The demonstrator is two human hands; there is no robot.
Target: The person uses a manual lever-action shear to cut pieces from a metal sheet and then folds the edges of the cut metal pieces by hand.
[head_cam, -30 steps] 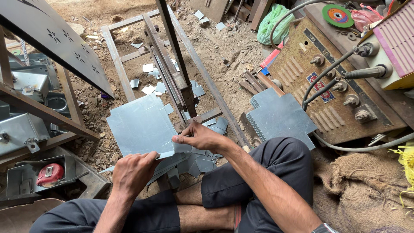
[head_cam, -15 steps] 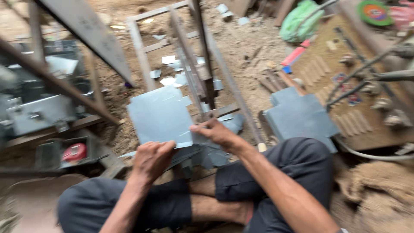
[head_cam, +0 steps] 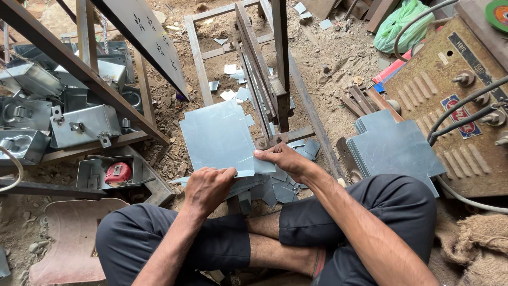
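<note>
Legs: crossed, in dark shorts, nearest the camera, on dirt floor.
Left hand: fingers curled over the near edge of the metal sheet, gripping it at the lower left corner.
Right hand: thumb and fingers pinching the same sheet at its lower right corner, just beside the shear base.
Metal sheet: grey, flat, roughly square with notched corners, held just above the ground between knees and shear frame.
Offcuts: small grey scraps piled under the sheet and hands, touching one another.
Sheet stack: cut blanks of like shape, lying right of the right forearm, near the knee.
Tape measure: red, resting in an open metal tray at left.
Metal boxes: finished grey boxes with hasps, heaped at far left behind a slanted steel bar that partly hides them.
Welding machine: rusty, knobs and cables on top, at right.
Shear frame: upright blade lever rising past the top edge, blocking the ground beyond.
Green bag: far right, top.
</note>
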